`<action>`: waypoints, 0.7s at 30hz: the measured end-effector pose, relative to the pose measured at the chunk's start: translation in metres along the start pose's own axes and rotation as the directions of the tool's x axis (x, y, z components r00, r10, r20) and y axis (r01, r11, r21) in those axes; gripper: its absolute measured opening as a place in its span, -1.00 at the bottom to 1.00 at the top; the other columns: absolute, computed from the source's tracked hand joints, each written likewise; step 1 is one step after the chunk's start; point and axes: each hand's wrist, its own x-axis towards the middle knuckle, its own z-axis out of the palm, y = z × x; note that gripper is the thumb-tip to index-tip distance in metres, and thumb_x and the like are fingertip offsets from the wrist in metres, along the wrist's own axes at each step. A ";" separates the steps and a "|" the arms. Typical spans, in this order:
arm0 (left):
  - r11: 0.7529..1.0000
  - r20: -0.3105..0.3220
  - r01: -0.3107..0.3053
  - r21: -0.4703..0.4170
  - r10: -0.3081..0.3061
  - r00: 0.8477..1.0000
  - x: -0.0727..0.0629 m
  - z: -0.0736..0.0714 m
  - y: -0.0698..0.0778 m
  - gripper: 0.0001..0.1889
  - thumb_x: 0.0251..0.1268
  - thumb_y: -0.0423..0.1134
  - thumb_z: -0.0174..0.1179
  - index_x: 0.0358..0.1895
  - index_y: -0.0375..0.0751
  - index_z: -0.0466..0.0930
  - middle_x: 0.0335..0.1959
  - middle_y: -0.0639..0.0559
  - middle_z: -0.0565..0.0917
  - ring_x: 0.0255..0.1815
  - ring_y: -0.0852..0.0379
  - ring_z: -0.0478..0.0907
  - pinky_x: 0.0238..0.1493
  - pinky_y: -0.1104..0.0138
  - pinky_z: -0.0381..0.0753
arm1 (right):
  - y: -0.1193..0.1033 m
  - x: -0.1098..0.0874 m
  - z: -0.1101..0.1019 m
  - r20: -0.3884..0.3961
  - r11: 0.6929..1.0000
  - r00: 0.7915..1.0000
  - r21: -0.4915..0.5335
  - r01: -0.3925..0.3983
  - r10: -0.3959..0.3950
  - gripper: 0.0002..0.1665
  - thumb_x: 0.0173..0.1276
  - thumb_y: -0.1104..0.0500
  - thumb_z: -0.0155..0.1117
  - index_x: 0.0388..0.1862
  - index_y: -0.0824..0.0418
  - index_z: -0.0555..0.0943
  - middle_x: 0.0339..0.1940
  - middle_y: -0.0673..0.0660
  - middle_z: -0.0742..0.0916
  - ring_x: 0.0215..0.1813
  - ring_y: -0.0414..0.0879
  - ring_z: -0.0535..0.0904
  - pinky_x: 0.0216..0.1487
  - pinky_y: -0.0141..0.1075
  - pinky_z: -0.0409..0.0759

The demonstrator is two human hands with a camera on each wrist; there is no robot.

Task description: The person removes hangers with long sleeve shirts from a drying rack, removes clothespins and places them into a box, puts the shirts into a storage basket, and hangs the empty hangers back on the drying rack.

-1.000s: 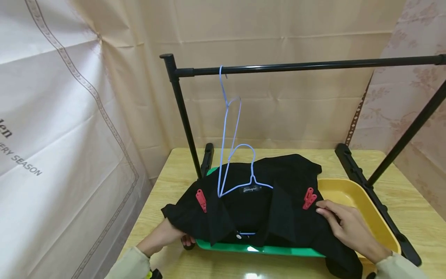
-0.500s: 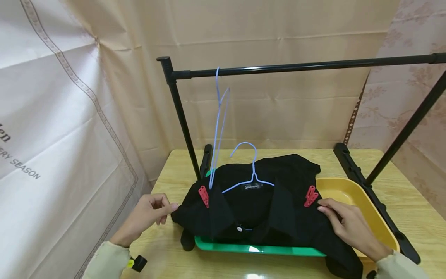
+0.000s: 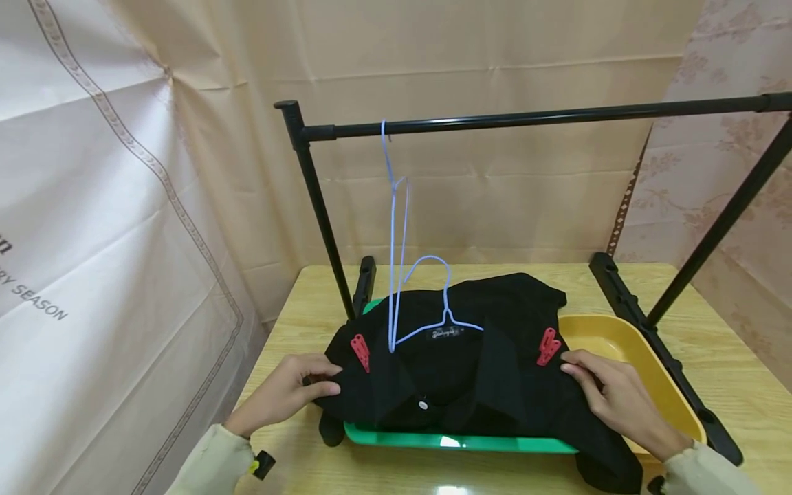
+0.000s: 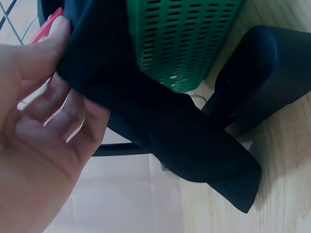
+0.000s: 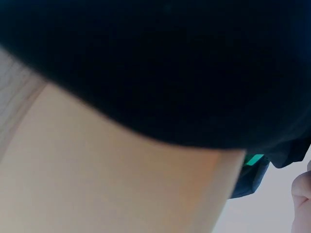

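A black collared shirt [image 3: 526,302] lies over a green basket [image 3: 458,444], with a blue wire hanger [image 3: 447,295] inside its neck. Red clothespins sit at both shoulders, one on the left [image 3: 360,353] and another on the right [image 3: 547,347]. My left hand [image 3: 287,390] pinches the left shoulder's outer edge; the left wrist view shows the thumb in front of the cloth [image 4: 146,111] and the sleeve hanging down. Beside the right clothespin, my right hand [image 3: 619,402] pinches the cloth between thumb and forefinger. Dark cloth [image 5: 170,73] fills much of the right wrist view.
Above the shirt runs a black rail [image 3: 526,122], carrying another blue hanger [image 3: 392,240] on its left part. A yellow basin [image 3: 609,328] stands right of the basket, near the rack's foot [image 3: 628,302]. Everything rests on a wooden table [image 3: 309,316].
My left hand came out from under the left sleeve, then moved right and took hold of the shoulder edge. The empty hanger swung on the rail. My right hand kept its pinch.
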 end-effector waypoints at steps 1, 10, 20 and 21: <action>1.000 0.014 -0.010 -0.006 0.010 1.000 -0.001 0.000 -0.001 -0.76 0.38 -0.26 0.35 0.03 -0.26 0.77 -0.19 0.11 0.75 -0.27 0.29 0.59 -0.25 0.31 0.63 | 0.000 0.000 0.000 0.003 1.000 1.000 0.000 0.003 -0.003 -0.54 0.03 0.56 0.50 -0.16 0.14 0.69 -0.31 -0.09 0.75 -0.42 -0.37 0.52 -0.32 -0.54 0.50; 0.998 0.043 -0.003 -0.066 0.005 0.999 -0.002 0.001 -0.007 -0.82 0.37 -0.27 0.36 -0.04 -0.19 0.79 -0.28 0.16 0.71 -0.35 0.30 0.52 -0.32 0.30 0.61 | -0.001 0.015 -0.005 0.096 0.999 0.994 0.006 -0.050 0.049 -0.62 0.08 0.45 0.56 -0.20 0.06 0.72 -0.32 -0.20 0.71 -0.40 -0.37 0.51 -0.28 -0.62 0.41; 0.991 0.015 0.074 -0.107 -0.073 0.997 -0.003 0.007 -0.009 -0.87 0.36 -0.26 0.38 -0.10 -0.15 0.80 -0.40 0.18 0.64 -0.39 0.27 0.50 -0.34 0.33 0.57 | -0.009 0.042 -0.020 0.277 0.982 0.943 -0.020 -0.188 0.186 -0.71 0.29 0.12 0.53 -0.02 0.06 0.72 -0.49 -0.22 0.44 -0.50 -0.39 0.28 -0.50 -0.40 0.31; 0.991 0.017 0.074 -0.111 -0.073 0.997 -0.003 0.007 -0.009 -0.88 0.36 -0.26 0.38 -0.10 -0.14 0.80 -0.40 0.19 0.64 -0.39 0.27 0.50 -0.34 0.33 0.57 | -0.009 0.044 -0.019 0.288 0.978 0.936 -0.014 -0.208 0.203 -0.71 0.32 0.09 0.51 -0.01 0.07 0.72 -0.50 -0.21 0.44 -0.50 -0.37 0.28 -0.50 -0.39 0.31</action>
